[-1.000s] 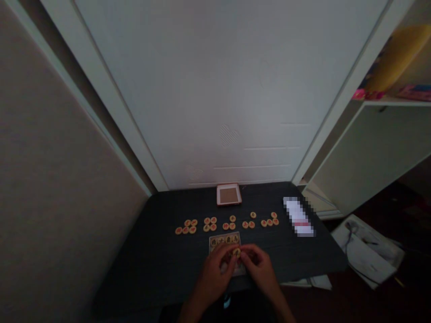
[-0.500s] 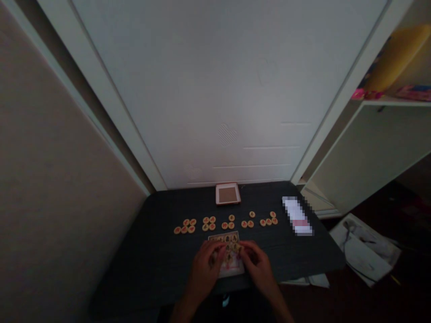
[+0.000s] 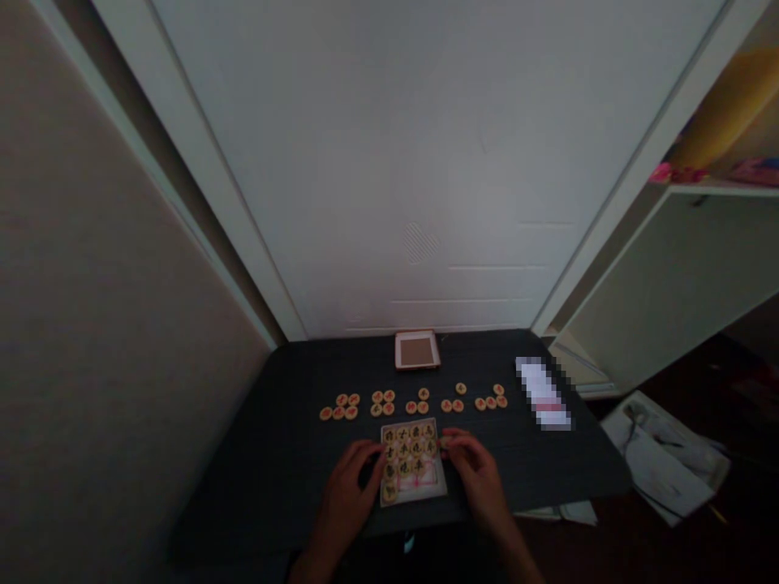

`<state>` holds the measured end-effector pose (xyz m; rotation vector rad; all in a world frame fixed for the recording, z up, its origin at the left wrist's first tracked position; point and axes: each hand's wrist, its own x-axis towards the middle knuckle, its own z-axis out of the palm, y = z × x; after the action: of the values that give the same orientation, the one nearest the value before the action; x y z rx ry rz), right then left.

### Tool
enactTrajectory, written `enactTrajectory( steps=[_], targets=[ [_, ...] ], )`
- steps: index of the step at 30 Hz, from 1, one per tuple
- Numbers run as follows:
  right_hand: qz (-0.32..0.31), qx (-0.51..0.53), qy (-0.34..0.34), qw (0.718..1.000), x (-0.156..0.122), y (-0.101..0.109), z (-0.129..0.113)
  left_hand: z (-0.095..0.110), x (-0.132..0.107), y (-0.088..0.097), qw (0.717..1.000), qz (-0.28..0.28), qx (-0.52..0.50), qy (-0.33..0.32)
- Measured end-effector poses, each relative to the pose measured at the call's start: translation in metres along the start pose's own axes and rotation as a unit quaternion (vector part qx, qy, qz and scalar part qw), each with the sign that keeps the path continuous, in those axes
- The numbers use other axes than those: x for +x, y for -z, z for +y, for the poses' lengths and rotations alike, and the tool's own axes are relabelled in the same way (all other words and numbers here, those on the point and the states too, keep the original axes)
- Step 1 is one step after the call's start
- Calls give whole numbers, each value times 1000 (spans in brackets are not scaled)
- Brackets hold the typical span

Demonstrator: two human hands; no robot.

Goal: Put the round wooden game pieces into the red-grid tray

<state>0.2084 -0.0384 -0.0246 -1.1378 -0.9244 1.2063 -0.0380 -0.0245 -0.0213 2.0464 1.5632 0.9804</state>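
A shallow white box [image 3: 439, 489] lies near the table's front edge, holding rows of round wooden Chinese chess pieces [image 3: 403, 449] with black characters. Its lower right part shows a bare floor with pink lines. My left hand [image 3: 348, 495] rests at the box's left side, thumb and fingers apart, fingertips by the rim. Just off the right rim, my right hand [image 3: 479, 477] pinches a single chess piece [image 3: 445, 442] between thumb and fingers. Behind the box, red-marked chess pieces [image 3: 351, 413] lie in small groups across the table.
The box lid [image 3: 434, 362], inside up, lies at the back of the dark table [image 3: 273, 454] against a white door panel [image 3: 389, 178]. To the right is a pixelated white and pink object [image 3: 544, 393]. A white bin [image 3: 675, 470] stands on the floor at right.
My hands have moved apart from over the box to its two sides, uncovering the black-marked pieces. My right hand has carried a piece out past the right rim. The view has shifted slightly.
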Motion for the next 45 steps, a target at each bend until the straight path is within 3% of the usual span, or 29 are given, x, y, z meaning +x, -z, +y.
enactTrajectory(
  steps=[11, 27, 45],
  targets=[
    [16, 41, -43, 998, -1, -7, -3, 4, 0, 2, 1000, -6, -1, -2],
    [-5, -4, -59, 998, -3, -5, -8, 6, -1, 3, 1000, -12, -11, -2],
    [-1, -89, -24, 996, -3, -3, -8, 9, -2, 4, 1000, -8, -3, 21]
  ],
)
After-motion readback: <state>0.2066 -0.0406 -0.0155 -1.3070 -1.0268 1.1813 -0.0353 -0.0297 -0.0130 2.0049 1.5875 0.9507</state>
